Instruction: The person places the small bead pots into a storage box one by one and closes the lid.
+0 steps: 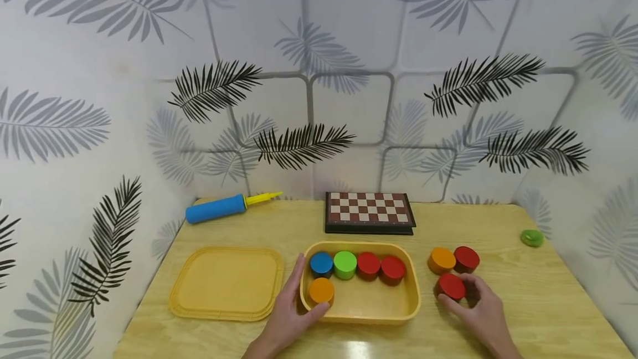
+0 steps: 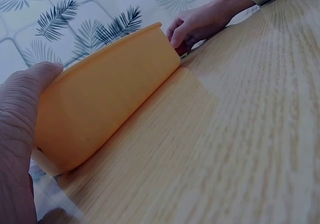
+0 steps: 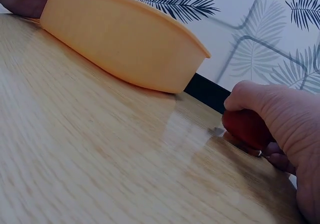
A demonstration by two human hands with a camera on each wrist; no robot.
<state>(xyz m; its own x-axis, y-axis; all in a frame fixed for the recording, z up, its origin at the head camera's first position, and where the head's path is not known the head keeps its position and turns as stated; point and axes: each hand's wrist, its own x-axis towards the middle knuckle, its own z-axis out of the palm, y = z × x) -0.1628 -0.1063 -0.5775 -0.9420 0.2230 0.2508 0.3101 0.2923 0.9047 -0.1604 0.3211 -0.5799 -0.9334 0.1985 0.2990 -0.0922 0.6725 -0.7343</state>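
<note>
A yellow tub [image 1: 369, 314] sits on the table, holding a blue cap [image 1: 321, 264], a green cap [image 1: 345, 265], two red caps and an orange cap [image 1: 321, 291]. My left hand [image 1: 288, 314] grips the tub's near left corner, its thumb at the front rim; in the left wrist view the thumb lies against the tub's wall [image 2: 110, 94]. Right of the tub, my right hand [image 1: 479, 310] pinches a red cap [image 1: 451, 287] between thumb and fingers. That red cap [image 3: 246, 128] is partly hidden by the hand in the right wrist view.
Behind the held cap are another orange cap [image 1: 441, 260] and a red cap [image 1: 467, 259]. A flat yellow lid [image 1: 226, 281] lies at left. Farther back are a blue hand pump [image 1: 216, 209] and a chessboard box [image 1: 369, 212]. A small green object [image 1: 532, 237] lies far right, near the patterned wall.
</note>
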